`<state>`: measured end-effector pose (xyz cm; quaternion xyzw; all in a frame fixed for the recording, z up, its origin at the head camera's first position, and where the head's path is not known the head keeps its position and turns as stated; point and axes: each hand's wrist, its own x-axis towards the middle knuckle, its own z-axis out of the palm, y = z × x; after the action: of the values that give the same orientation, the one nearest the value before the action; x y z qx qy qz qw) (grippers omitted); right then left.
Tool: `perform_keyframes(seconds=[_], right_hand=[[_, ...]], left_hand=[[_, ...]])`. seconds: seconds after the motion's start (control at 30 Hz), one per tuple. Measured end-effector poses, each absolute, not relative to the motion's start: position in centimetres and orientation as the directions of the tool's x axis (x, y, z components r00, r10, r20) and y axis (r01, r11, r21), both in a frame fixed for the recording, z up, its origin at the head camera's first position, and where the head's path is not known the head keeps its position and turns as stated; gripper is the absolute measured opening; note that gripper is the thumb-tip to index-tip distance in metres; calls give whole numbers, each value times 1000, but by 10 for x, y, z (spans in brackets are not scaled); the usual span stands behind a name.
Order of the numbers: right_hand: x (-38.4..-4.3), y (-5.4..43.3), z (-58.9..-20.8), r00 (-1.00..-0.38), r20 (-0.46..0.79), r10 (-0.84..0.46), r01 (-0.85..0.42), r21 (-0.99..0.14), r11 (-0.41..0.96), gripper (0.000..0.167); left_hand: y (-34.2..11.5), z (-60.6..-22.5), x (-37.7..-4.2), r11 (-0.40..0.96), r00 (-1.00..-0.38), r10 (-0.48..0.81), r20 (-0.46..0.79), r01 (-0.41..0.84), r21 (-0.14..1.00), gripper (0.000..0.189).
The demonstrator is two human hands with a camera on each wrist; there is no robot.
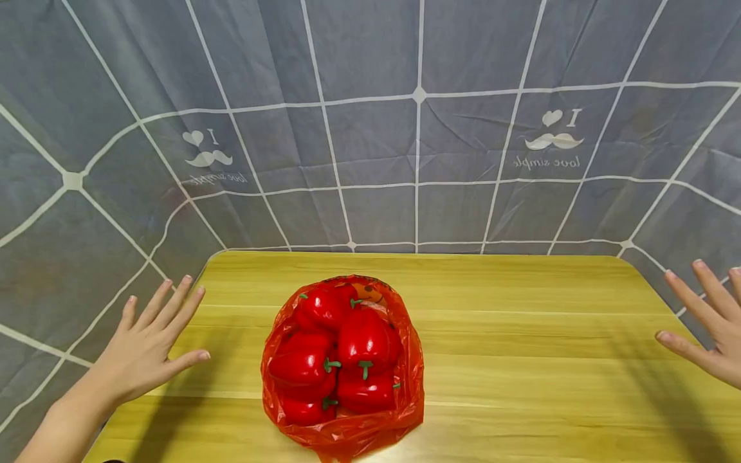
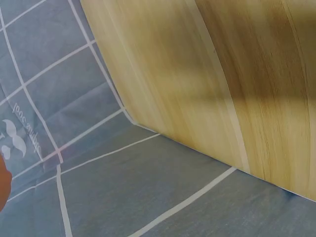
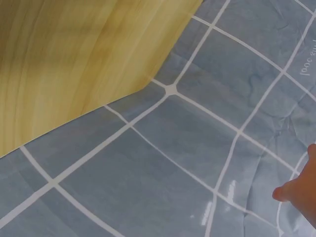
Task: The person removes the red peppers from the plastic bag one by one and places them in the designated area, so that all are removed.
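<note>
1. The left hand [image 1: 145,354] hovers over the table's left edge, fingers and thumb spread wide, apart from the bag; a shadow falls on the wood beside it.
2. The right hand [image 1: 720,344] is raised by the table's right edge, partly cut off by the frame; its visible fingers and thumb are spread wide too, well apart from the bag.
3. Between the hands, nearer the left edge than the right, a red plastic bag [image 1: 414,392] sits on the table [image 1: 521,360] with its mouth open upward, well short of the far edge.
4. Several glossy red peppers [image 1: 365,337] lie heaped inside the bag — green stems [image 1: 365,367] showing.
5. Beyond the far edge and its corners hangs a grey cloth [image 1: 370,148] — white grid lines, moustache prints, mirrored lettering.
</note>
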<state>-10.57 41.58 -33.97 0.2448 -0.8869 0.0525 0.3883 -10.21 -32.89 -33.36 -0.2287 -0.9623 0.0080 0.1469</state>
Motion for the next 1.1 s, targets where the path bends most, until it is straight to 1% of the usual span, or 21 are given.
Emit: perform_keyframes(seconds=[0.13, 0.2, 0.27, 0.37, 0.43, 0.5, 0.53, 0.6, 0.67, 0.8, 0.97, 1.1], right_hand=[[-105, 414, -338, -621, 690, -373, -458, 68, 886, 77], [-105, 412, -336, -628, 681, -376, -465, 60, 883, 78], [-106, 410, -334, -621, 679, -392, -492, 52, 869, 81], [-107, 406, -330, -650, 650, -394, -514, 6, 858, 84], [-105, 400, -328, -695, 612, -377, -529, -80, 845, 74], [-103, 391, -326, -764, 550, -336, -515, -207, 832, 65], [-102, 386, -325, -792, 518, -323, -508, -264, 820, 65], [-100, 373, -324, -837, 461, -295, -491, -394, 777, 76], [-99, 358, -322, -859, 426, -285, -482, -480, 733, 80], [-101, 329, -318, -841, 416, -346, -536, -557, 634, 78], [-105, 298, -319, -804, 382, -456, -591, -598, 542, 75], [-110, 274, -326, -771, 359, -527, -615, -636, 466, 72]], left_hand=[[-326, -335, -103, 886, -838, 456, 301, 458, -67, 98], [-325, -337, -103, 874, -821, 471, 324, 483, -45, 98], [-322, -339, -103, 858, -804, 481, 349, 513, -1, 99], [-315, -343, -102, 828, -792, 485, 372, 553, 98, 102], [-309, -345, -101, 811, -791, 480, 378, 565, 153, 105], [-304, -346, -101, 795, -794, 474, 380, 572, 203, 106], [-301, -347, -101, 788, -795, 472, 381, 574, 221, 106], [-296, -347, -100, 776, -802, 462, 377, 572, 266, 105], [-290, -348, -98, 763, -820, 447, 359, 559, 326, 102], [-278, -355, -92, 732, -845, 431, 316, 532, 426, 97], [-266, -367, -88, 682, -866, 422, 269, 498, 536, 87], [-258, -375, -86, 631, -891, 402, 213, 438, 641, 79]])
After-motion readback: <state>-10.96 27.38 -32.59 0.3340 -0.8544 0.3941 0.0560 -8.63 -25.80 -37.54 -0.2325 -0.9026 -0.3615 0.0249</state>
